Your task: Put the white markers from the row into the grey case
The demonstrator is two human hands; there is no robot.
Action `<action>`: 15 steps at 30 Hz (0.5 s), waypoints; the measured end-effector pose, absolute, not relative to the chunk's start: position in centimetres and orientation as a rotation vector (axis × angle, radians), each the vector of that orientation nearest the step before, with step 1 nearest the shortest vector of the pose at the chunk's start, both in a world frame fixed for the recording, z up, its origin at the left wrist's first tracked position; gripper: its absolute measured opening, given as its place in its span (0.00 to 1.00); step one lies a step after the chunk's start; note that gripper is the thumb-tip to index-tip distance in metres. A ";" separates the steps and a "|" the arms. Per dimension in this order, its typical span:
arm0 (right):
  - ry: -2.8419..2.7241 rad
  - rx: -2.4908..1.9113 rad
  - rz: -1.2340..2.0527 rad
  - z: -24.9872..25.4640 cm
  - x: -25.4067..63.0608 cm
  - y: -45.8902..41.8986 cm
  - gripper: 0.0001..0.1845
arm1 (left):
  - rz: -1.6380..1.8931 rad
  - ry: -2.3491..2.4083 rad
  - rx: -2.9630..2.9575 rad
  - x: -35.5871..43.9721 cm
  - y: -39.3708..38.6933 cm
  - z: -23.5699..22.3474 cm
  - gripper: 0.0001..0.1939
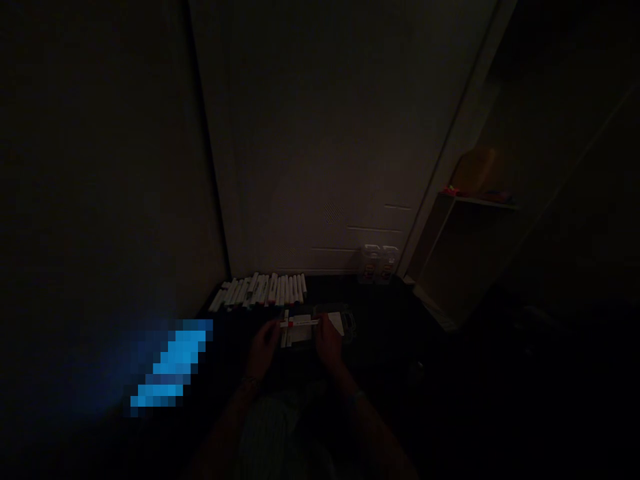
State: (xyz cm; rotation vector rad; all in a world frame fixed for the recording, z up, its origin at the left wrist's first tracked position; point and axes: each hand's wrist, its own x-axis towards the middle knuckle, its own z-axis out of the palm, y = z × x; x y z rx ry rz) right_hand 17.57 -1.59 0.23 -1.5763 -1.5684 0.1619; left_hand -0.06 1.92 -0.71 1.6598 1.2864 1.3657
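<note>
In dim light, a white marker [304, 323] with a red band is stretched level between both hands. My left hand [267, 340] is closed on its left end, and my right hand [329, 338] is closed on its right end. Beneath it lies an open clear case [349, 321] with white paper or card inside. A couple of white markers [286, 339] sit upright along the left part of the case. Behind my left hand, several white markers [265, 290] lie side by side in a row. Fine finger detail is lost in the dark.
Two clear plastic cases [379, 265] with printed labels stand against the pale wall panel [310, 167] at the back right. A shelf unit [440, 247] holding an orange item [474, 170] rises on the right. A blurred bright blue screen [175, 363] glows at the left.
</note>
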 end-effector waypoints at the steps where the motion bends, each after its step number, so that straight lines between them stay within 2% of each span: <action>1: -1.566 -1.569 0.162 0.3 17.5 -1.6 0.14 | 1.365 1.283 1.662 0.0 1.8 -0.6 0.21; 15: -1.477 -1.487 0.173 -0.5 17.2 -0.9 0.14 | 1.301 1.317 1.728 -0.3 2.0 -0.4 0.21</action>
